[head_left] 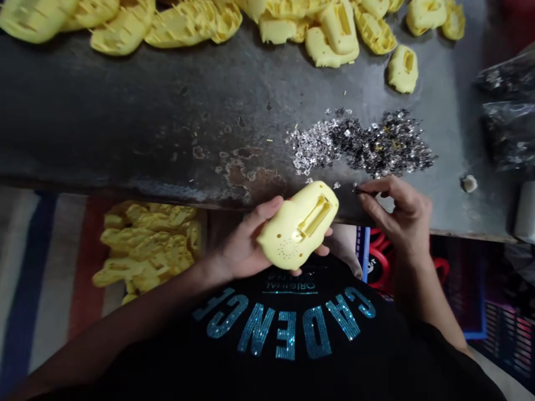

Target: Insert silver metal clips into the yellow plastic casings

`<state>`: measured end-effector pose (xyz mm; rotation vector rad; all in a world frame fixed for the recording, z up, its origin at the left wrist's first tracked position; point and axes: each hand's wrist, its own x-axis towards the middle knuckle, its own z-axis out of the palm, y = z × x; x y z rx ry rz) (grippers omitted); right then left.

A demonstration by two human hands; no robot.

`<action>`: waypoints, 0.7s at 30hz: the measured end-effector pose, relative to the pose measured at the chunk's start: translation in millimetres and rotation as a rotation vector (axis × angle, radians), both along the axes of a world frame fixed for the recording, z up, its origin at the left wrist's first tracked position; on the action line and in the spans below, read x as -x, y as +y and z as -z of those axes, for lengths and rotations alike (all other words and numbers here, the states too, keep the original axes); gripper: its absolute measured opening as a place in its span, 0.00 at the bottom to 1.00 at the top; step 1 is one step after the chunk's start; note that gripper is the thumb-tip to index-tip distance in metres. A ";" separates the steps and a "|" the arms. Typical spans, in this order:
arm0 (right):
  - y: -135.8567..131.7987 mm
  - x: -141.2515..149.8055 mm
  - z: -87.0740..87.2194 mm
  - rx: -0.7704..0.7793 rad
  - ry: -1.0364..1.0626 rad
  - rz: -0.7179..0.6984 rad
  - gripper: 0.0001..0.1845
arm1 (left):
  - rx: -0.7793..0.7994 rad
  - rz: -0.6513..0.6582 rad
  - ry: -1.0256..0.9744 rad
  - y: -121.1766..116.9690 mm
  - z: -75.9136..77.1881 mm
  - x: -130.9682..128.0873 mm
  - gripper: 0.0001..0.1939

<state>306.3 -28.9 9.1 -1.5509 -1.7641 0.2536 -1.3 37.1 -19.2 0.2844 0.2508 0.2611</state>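
My left hand [251, 239] grips a yellow plastic shell [288, 228], its outer face turned up. The shell has a long rectangular slot, a few small round holes and a cluster of tiny perforations. My right hand [401, 209] is at the table's front edge, thumb and forefinger pinched on a small dark metal piece [358, 190]. Just beyond that hand lies a heap of small shiny metal pieces [363, 142], with a few strays near the edge.
Yellow shells [184, 22] line the back of the metal table [125, 111]; one shell [403, 69] lies apart. Clear bags [512, 128] of dark parts and a small white lump [470, 183] are at right. More yellow shells [150, 245] fill a container below the table at left.
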 end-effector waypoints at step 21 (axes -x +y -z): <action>-16.4 36.8 -34.9 -0.197 -0.316 -0.273 0.17 | -0.089 -0.030 0.043 -20.3 -10.6 -10.2 0.43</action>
